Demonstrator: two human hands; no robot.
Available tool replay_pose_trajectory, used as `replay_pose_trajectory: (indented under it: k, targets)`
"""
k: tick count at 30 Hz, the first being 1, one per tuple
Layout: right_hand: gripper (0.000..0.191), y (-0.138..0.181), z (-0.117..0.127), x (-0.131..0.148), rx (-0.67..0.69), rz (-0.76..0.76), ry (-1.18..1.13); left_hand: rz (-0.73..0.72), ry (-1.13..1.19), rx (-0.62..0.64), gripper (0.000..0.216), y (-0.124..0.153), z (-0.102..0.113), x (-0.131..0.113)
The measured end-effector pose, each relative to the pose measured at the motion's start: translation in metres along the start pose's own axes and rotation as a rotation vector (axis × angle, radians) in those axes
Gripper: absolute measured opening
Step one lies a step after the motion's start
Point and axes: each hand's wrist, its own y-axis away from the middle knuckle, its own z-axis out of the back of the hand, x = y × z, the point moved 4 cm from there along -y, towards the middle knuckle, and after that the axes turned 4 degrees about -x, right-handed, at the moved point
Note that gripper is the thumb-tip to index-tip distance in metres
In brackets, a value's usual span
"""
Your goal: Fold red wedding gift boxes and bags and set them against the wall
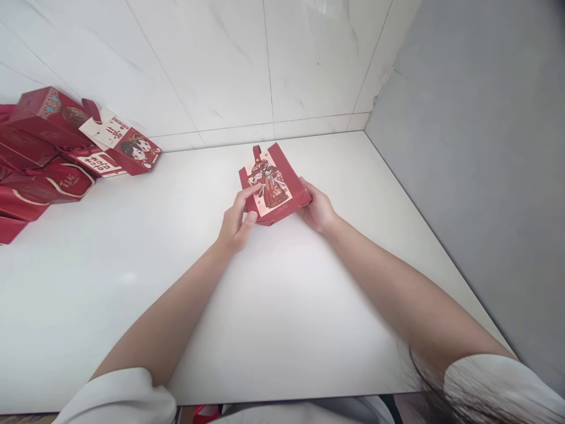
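White tabletop [282, 306] adjoins a tiled wall [220, 65]. Toward the tabletop's far side, the left hand [232, 224] and right hand [319, 208] hold a red carton [276, 191] between them, fingers partly curled at opposite sides.

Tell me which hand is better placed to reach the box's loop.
Probably the left hand: its index fingertip is nearer the loop; the right hand holds the box by its lower right corner.

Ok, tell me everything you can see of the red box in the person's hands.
The red box looks like folded card, with a pale pink panel showing a robed figure and a red strap at its far end. It is tilted, panel up; whether it touches the white table is unclear. The left hand has a finger on the panel; the right hand holds the opposite side.
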Motion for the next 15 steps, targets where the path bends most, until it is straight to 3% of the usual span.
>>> replay_pose_trajectory:
  k: [5,10,12,15]
  targets:
    - [0.033,0.0,-0.002,0.002,0.051,0.057,0.007,0.083,-0.049,-0.119,0.09,-0.001,0.0,0.012]
    - [0.034,0.0,-0.001,0.002,0.048,0.102,0.055,0.187,-0.052,-0.22,0.089,-0.002,0.001,0.019]
    - [0.034,0.001,-0.001,0.002,0.044,0.102,0.062,0.239,-0.046,-0.189,0.073,-0.002,0.001,0.02]
    - [0.035,0.005,-0.005,0.003,0.035,0.089,0.038,0.353,-0.036,-0.03,0.055,-0.001,-0.003,0.024]
